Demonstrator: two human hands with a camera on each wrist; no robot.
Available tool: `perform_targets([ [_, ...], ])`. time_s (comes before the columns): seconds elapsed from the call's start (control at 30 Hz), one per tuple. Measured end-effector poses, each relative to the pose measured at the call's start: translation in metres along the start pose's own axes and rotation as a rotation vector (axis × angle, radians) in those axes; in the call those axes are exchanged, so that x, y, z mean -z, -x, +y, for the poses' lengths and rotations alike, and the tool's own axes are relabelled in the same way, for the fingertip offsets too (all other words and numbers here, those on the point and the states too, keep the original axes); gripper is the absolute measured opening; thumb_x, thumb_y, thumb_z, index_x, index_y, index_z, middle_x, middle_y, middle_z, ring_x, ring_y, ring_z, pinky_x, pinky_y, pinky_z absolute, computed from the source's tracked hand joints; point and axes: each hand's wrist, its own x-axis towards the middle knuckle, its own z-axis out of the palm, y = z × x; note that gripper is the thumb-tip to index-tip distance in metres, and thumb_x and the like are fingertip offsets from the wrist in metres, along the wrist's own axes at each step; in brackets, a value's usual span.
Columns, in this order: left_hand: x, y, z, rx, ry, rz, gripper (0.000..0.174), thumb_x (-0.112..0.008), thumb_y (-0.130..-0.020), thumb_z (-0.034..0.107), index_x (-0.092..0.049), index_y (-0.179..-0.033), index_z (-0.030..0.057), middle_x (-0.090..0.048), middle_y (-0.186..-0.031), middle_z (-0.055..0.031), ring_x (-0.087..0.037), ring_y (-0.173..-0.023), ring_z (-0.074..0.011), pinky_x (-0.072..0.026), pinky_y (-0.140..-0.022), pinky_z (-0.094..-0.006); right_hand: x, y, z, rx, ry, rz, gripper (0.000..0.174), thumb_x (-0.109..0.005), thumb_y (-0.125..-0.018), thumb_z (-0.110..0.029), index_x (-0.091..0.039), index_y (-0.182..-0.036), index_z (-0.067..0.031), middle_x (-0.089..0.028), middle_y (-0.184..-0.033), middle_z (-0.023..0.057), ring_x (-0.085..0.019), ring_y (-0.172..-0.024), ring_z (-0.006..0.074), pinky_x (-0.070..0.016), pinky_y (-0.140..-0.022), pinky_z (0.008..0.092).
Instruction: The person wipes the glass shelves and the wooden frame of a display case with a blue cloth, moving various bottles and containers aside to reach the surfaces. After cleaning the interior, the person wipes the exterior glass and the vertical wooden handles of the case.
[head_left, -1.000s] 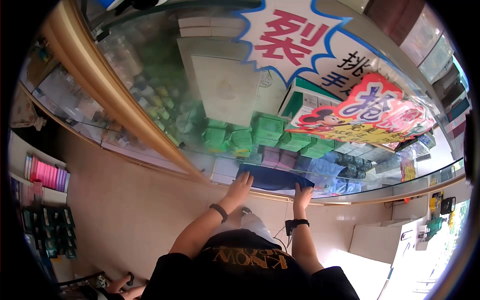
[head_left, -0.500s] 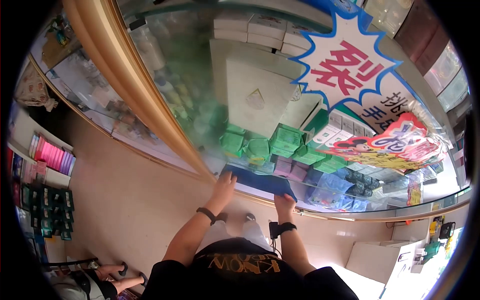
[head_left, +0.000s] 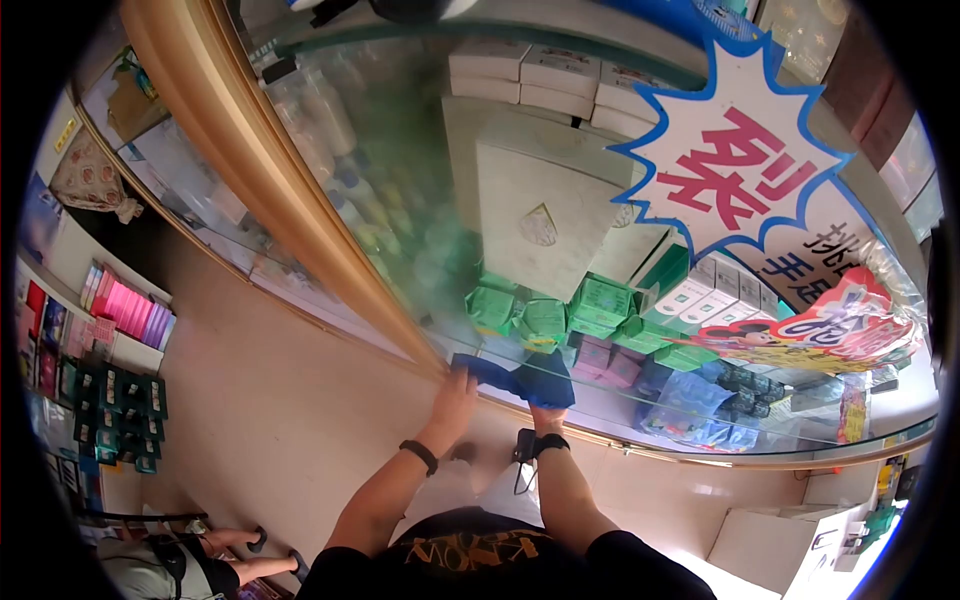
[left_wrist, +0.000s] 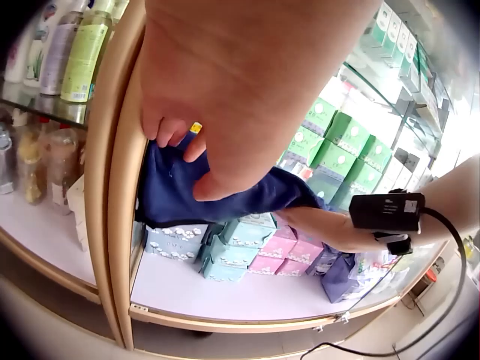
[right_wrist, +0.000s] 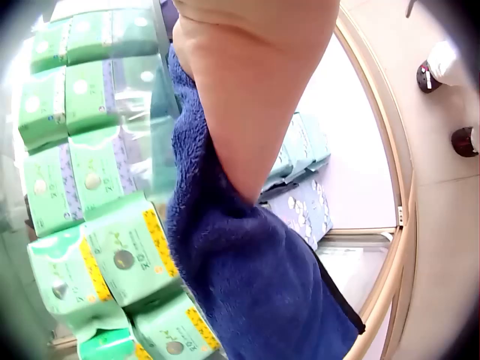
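Note:
A blue plush cloth [head_left: 545, 380] with a dark edging is stretched between my two hands, close in front of the glass display case. With my left hand [left_wrist: 225, 105] I grip its left end beside the tan frame post, thumb on the near side. My right hand [head_left: 547, 415] holds the other end, where the cloth folds up and over the hand. In the right wrist view the cloth [right_wrist: 247, 277] hangs past the right hand [right_wrist: 247, 112] and hides most of its fingers.
Behind the glass stand green packs [head_left: 540, 322], pink packs [head_left: 592, 355] and pale blue packs [left_wrist: 225, 255]. The tan post [head_left: 290, 220] rises at the left, bottles [left_wrist: 86, 56] beyond it. A starburst sign [head_left: 740, 150] stands at the upper right. Another person's legs [head_left: 235, 560] show lower left.
My hands have come closer together, the right one moving left toward the post. The cloth, stretched flat earlier, is now bunched and folded up over the right hand. The head view has shifted.

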Motion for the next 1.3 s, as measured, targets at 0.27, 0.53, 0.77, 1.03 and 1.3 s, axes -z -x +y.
perform_targets([
  [0.27,0.014,-0.003,0.0,0.022,0.086,0.033,0.057,-0.065,-0.085,0.008,-0.053,-0.138,-0.01,-0.055,-0.14,-0.0284,-0.058,-0.127,-0.0402,-0.0492,-0.109,-0.0438,-0.091,-0.013,-0.046,0.138,-0.414,-0.021,0.045,-0.063,-0.095,-0.033,-0.066,-0.133,-0.0095,-0.067,-0.136,0.0156,-0.06,-0.129,0.0358,-0.0438,-0.114,0.0439],
  [0.53,0.013,0.011,-0.002,0.007,0.188,-0.043,0.076,-0.066,-0.083,0.006,-0.039,-0.152,-0.0106,-0.04,-0.159,-0.0279,-0.042,-0.146,-0.0417,-0.0374,-0.121,-0.0447,0.019,-0.005,-0.088,0.255,-0.09,-0.189,0.038,-0.062,-0.095,-0.021,-0.066,-0.132,-0.0104,-0.069,-0.129,0.0139,-0.063,-0.124,0.0325,-0.0492,-0.107,0.0414],
  [0.77,0.005,-0.026,0.039,-0.249,0.144,-0.11,0.088,-0.072,-0.082,0.012,-0.032,-0.158,-0.005,-0.032,-0.166,-0.0249,-0.033,-0.152,-0.0404,-0.0312,-0.125,-0.0474,0.078,0.031,0.036,-0.08,-0.196,0.206,0.039,-0.06,-0.096,-0.024,-0.067,-0.128,-0.003,-0.071,-0.13,0.0149,-0.065,-0.122,0.0316,-0.05,-0.107,0.0408],
  [1.03,-0.025,-0.099,0.167,-0.594,0.296,-0.204,0.067,-0.061,-0.099,0.027,-0.041,-0.156,-0.0031,-0.037,-0.164,-0.0226,-0.033,-0.153,-0.0379,-0.0288,-0.126,-0.0488,0.144,0.084,0.101,-0.316,-1.717,0.191,0.032,-0.054,-0.102,-0.015,-0.063,-0.131,-0.0035,-0.066,-0.136,0.0144,-0.059,-0.132,0.0263,-0.0467,-0.112,0.04],
  [1.3,-0.055,-0.165,0.234,-0.755,0.235,-0.177,0.063,-0.056,-0.101,0.025,-0.041,-0.157,0.0007,-0.038,-0.165,-0.0192,-0.033,-0.154,-0.0356,-0.0288,-0.125,-0.0504,0.217,0.086,0.1,-1.075,-0.85,0.275,0.032,-0.059,-0.104,-0.019,-0.062,-0.131,-0.0018,-0.071,-0.116,0.0137,-0.069,-0.111,0.0196,-0.0576,-0.094,0.0354],
])
